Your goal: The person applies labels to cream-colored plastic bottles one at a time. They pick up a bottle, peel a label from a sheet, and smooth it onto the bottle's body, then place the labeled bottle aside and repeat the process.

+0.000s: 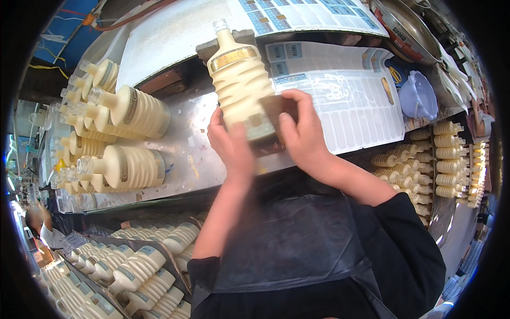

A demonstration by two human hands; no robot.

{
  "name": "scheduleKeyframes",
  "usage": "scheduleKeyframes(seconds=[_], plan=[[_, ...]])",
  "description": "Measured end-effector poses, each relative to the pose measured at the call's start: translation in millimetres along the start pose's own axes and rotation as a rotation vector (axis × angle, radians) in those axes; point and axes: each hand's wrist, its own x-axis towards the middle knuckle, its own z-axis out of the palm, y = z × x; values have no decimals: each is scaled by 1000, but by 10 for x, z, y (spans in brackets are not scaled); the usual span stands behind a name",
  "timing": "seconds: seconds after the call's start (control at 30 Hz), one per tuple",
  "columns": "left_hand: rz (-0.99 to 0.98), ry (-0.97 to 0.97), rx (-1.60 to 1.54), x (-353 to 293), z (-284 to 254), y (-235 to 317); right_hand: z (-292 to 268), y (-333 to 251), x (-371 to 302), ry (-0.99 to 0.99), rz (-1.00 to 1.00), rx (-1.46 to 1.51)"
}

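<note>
A cream bottle [239, 80] with spiral ridges, a clear glass neck and a gold band leans back against a dark block on the metal worktop. A small label [258, 120] shows near its base. My left hand [229, 147] grips the bottle low on its left side; its thumb is smeared by motion. In my right hand [305, 125] is a flat dark brown pad [273, 110], pinched between thumb and fingers at the bottle's lower right side. Whether the pad presses on the bottle, I cannot tell.
Several matching bottles [133, 165] lie on the worktop [196, 143] at left. Label sheets [356, 117] lie at right, near a lavender bucket [418, 95]. More bottles fill racks [139, 268] at lower left and shelves [449, 154] at right. Another person [48, 228] is at far left.
</note>
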Motion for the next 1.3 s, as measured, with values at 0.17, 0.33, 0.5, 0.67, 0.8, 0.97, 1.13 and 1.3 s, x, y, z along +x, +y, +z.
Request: scheduleKeyframes(seconds=[0.17,0.33,0.5,0.67,0.8,0.97,1.13,1.3], plan=[[-70,-64,-245,-20,3,-61,17,445,-74,87,87,160],[-140,-154,-380,-16,-126,-9,-107,223,12,-21,69,227],[252,-226,155,-45,-269,-100,-144,191,87,-18,-83,23],[418,-58,298,19,-254,34,-284,131,46,-26,-498,-135],[545,33,366,34,-171,85,-232,-249,-26,-126,-763,-60],[564,76,389,7,-109,276,-401,-182,196,2,-764,-245],[590,96,490,16,-126,192,-336,-376,-10,-167,-751,-216],[583,98,475,2,-108,304,-393,-440,106,-116,-738,-312]])
